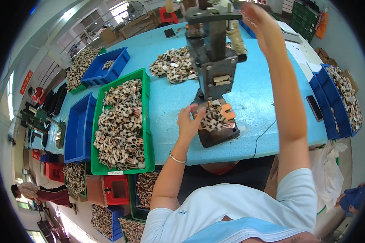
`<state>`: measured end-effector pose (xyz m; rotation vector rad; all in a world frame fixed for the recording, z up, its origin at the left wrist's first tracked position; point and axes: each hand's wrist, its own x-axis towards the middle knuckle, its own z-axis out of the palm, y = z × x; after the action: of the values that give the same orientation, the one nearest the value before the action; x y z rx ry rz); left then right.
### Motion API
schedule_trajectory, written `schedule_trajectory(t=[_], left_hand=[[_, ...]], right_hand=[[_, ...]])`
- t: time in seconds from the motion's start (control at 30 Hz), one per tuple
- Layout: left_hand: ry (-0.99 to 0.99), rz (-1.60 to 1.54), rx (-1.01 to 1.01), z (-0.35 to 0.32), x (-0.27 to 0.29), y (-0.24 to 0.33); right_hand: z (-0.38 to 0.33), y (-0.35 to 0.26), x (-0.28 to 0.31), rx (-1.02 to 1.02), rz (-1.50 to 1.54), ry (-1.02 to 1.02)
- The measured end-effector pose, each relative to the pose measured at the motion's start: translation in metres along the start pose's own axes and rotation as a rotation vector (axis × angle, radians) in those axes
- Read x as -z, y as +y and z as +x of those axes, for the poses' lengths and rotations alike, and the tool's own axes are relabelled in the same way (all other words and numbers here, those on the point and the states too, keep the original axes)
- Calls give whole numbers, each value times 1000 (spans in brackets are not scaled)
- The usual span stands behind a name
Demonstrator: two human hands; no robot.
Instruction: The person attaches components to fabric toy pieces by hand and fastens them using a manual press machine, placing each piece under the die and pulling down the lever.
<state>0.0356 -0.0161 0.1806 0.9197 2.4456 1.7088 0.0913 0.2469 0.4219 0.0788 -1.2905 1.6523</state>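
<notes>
The left hand (188, 121) pinches a leopard-print fabric piece (213, 117) on the base of the hand press (215, 60), directly beneath the ram. The right hand (258, 18) is raised and closed around the press lever, its grip only partly visible. Risk: if the lever descends while the fingers remain at the die, they could be caught. A shifted piece would likely be pressed off-centre. Farther left, a green tray (147, 121) holds more pieces.

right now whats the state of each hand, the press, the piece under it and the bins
left hand: holding the leopard-print piece on the press base
right hand: raised at the press handle
hand press: upright on the table
green bin: full
blue bin: empty
</notes>
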Motion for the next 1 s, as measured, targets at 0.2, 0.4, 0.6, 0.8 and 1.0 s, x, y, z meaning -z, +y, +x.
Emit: schedule_trajectory(t=[0.2, 0.4, 0.6, 0.8, 1.0], left_hand=[[7, 448, 110, -8, 12, -18], [-147, -97, 105, 4, -28, -14], [-235, -806, 482, -13, -11, 35], [-284, -835, 282, -40, 4, 48], [-269, -986, 368, -61, 11, 41]], right_hand=[[-227, 115, 56, -523, -321, 77], [-224, 98, 38, -872, -491, -341], [-240, 121, 40, -346, -507, -229], [-276, 94, 36, -211, -477, -254], [-282, 105, 44, -388, -442, -417]])
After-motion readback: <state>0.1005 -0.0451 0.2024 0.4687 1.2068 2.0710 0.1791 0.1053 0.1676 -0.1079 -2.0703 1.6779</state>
